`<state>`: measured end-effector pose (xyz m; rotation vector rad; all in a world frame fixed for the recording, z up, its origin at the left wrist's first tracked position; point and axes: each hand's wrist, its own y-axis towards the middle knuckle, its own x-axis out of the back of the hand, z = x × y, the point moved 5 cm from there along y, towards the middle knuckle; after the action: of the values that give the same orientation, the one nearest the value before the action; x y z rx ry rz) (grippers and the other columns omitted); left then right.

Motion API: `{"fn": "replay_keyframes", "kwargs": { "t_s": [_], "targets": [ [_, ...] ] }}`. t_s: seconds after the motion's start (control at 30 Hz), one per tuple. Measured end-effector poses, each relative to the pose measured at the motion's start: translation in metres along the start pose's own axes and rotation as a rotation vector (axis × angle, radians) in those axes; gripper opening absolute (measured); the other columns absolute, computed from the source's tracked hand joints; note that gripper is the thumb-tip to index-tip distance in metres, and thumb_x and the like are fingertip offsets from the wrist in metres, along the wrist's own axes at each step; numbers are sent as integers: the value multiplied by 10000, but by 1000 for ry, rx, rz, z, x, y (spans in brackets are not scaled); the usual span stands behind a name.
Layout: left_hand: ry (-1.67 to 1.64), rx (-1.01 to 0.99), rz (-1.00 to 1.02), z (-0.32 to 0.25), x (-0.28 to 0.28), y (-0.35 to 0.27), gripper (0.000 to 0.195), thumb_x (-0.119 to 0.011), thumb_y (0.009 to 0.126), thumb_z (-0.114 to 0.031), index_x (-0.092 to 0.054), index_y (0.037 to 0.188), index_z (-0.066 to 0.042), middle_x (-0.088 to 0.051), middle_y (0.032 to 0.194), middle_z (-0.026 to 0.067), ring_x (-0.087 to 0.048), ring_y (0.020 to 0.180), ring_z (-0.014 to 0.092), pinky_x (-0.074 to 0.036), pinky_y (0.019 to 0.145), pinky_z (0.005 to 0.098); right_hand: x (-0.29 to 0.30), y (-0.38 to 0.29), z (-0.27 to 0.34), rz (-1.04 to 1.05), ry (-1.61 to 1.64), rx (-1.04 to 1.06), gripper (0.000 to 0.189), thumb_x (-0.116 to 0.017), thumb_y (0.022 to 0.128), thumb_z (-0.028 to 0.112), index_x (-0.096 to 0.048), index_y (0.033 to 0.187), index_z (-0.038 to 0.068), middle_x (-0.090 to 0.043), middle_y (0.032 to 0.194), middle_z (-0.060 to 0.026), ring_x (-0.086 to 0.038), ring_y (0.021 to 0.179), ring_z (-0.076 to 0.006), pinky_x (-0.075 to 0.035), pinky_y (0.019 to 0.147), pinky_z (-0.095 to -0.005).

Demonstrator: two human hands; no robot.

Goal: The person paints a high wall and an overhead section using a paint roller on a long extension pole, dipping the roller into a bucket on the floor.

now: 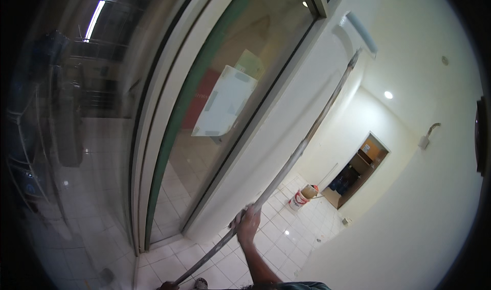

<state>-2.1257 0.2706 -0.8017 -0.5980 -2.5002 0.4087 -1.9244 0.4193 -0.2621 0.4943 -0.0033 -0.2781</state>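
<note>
A long paint-marked extension pole (289, 163) slants from the bottom left up to the right. My right hand (248, 223) is closed around its middle. At the bottom edge, my left hand (168, 285), partly cut off, grips the lower end. On the pole's far tip sits a paint roller (361, 32) with a pale grey-looking sleeve. The roller is up by the top of a white wall (303, 98), close to the ceiling; whether it touches is hard to tell. A glossy, wet-looking patch shows on the wall beside it.
Left of the wall stands a framed glass panel (180, 167) with a taped white sheet (226, 102). A white and red paint bucket (297, 201) stands on the tiled floor (268, 236). Beyond it is an open doorway (379, 171). A white fitting (424, 141) hangs by wires at right.
</note>
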Motion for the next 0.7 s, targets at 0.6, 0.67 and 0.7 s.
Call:
{"fn": "replay_keyframes", "kwargs": {
  "t_s": [0.6, 0.67, 0.7],
  "targets": [
    [-271, -656, -517, -454, 158, 41, 308, -648, 919, -310, -679, 941, -4, -700, 832, 246, -681, 840, 460, -535, 725, 511, 13, 282, 267, -74, -77, 428, 300, -391, 1092, 368, -388, 1239, 106, -441, 717, -23, -428, 441, -116, -412, 368, -296],
    [-277, -663, -527, -481, 174, 27, 311, -644, 920, -310, -679, 943, -2, -703, 836, 242, -682, 841, 457, -534, 733, 511, 10, 304, 292, -101, -143, 485, 295, -387, 1092, 350, -398, 1238, 94, -445, 717, -26, -428, 442, -118, -416, 371, -299],
    [-286, -671, -516, -492, 181, 23, 314, -640, 923, -311, -678, 939, 0, -703, 833, 240, -681, 837, 457, -533, 733, 511, 6, 311, 303, -113, -166, 489, 297, -383, 1092, 343, -401, 1239, 86, -448, 716, -28, -432, 446, -119, -419, 373, -301]
  ]
}}
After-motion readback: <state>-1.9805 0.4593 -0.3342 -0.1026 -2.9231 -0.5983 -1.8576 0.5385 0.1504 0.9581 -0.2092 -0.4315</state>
